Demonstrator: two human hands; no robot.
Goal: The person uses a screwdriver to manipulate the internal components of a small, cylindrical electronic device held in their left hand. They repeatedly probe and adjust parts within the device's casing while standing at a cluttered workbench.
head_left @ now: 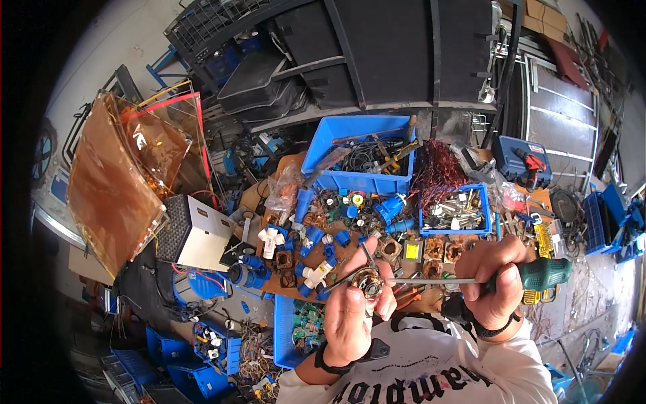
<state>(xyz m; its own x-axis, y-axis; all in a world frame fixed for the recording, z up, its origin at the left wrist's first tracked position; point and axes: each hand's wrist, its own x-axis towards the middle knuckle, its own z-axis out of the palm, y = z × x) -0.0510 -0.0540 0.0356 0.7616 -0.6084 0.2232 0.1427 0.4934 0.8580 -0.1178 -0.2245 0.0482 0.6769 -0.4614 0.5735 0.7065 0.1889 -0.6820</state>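
Observation:
In front of my chest, my left hand (355, 306) is closed around a small round metal part (369, 284) with a ring-shaped open face. Thin dark metal strips stick out beside the part; I cannot tell whether they belong to it. My right hand (494, 273) is wrapped round a screwdriver (546, 274) with a green handle. Its long shaft lies level and points left, and the tip reaches the edge of the round part at my left fingers. Whether the tip sits inside the part is hidden.
Blue and white pipe fittings (315, 275) crowd the wooden table. Behind them stand a blue bin (358, 180) of cables and tools and a smaller blue tray (456, 231) of metal pieces. A red drill (533, 167) lies on a blue case. Rusty square blocks (433, 250) sit just beyond my hands.

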